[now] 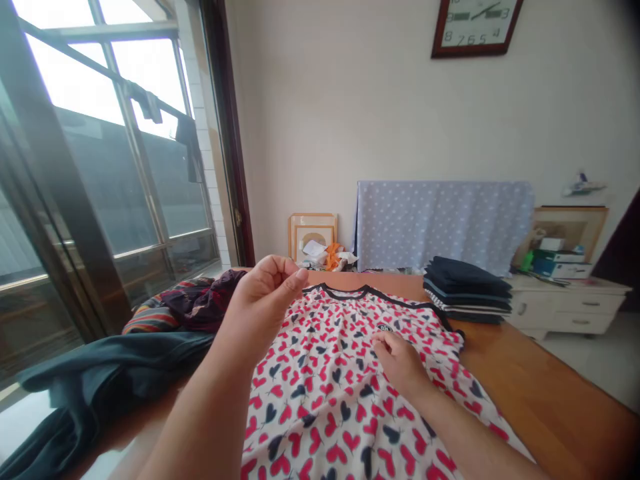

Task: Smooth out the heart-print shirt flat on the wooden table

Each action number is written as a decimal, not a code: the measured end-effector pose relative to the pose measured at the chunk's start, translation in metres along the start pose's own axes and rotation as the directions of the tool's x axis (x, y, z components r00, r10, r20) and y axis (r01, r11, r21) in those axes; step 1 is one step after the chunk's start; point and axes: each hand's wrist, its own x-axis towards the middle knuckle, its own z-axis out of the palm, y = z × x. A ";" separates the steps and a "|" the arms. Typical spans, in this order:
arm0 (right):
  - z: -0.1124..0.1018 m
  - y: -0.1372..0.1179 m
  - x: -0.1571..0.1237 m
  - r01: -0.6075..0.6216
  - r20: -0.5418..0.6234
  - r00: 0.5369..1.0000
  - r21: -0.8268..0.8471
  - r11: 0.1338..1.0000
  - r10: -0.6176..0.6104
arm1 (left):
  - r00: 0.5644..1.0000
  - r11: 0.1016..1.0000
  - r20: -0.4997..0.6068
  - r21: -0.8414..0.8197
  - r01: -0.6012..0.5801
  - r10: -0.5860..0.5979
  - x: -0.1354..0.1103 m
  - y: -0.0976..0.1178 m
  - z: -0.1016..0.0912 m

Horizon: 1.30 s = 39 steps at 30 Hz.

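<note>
A white shirt (330, 393) printed with red and dark hearts, trimmed in black at the collar, lies spread flat on the wooden table (545, 393). My left hand (265, 297) is raised above its left shoulder, fingers curled and thumb pressed to forefinger in a pinch; what it holds, if anything, is too small to see. My right hand (400, 360) rests on the chest of the shirt near a small dark logo, fingers curled down and pinching the fabric.
A stack of folded dark clothes (467, 290) stands at the table's far right. Loose garments, striped and dark green (125, 373), are heaped at the left by the window. A dotted blue cloth (440, 223), picture frames and a white cabinet (565, 307) line the wall.
</note>
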 end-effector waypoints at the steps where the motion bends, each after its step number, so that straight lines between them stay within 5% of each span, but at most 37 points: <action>1: -0.001 0.004 0.002 -0.036 -0.004 0.999 0.026 0.999 0.036 | 0.999 0.990 -0.012 0.131 0.044 -0.043 0.006 -0.016 -0.005; 3: -0.004 0.011 0.007 -0.103 -0.015 0.994 0.070 0.992 0.104 | 0.991 0.891 -0.036 0.435 0.132 -0.129 0.017 -0.051 -0.016; 6: -0.009 0.022 0.014 -0.183 -0.041 0.981 0.098 0.978 0.187 | 0.962 0.532 -0.015 0.831 0.163 -0.272 0.025 -0.101 -0.029; 8: -0.014 0.030 0.019 -0.217 -0.064 0.973 0.094 0.972 0.224 | 0.901 0.279 -0.029 0.946 0.164 -0.433 0.023 -0.129 -0.034; 10: -0.023 0.038 0.023 -0.231 -0.098 0.966 0.073 0.970 0.238 | 0.868 0.215 -0.041 0.962 0.167 -0.496 0.017 -0.152 -0.038; 17: -0.054 0.053 0.023 -0.218 -0.103 0.974 -0.208 0.953 0.201 | 0.815 0.171 -0.066 0.965 0.199 -0.576 0.003 -0.191 -0.054; 23: -0.047 0.055 0.023 -0.209 0.015 0.970 -0.460 0.863 0.243 | 0.794 0.172 -0.077 0.959 0.224 -0.602 0.005 -0.197 -0.052; 31: -0.046 0.055 0.023 -0.245 -0.034 0.966 -0.432 0.868 0.256 | 0.810 0.110 -0.217 0.939 0.325 -0.544 0.003 -0.194 -0.047; 39: -0.045 0.041 0.022 -0.261 -0.016 0.955 -0.521 0.813 0.297 | 0.828 0.099 -0.217 0.946 0.310 -0.518 0.002 -0.185 -0.039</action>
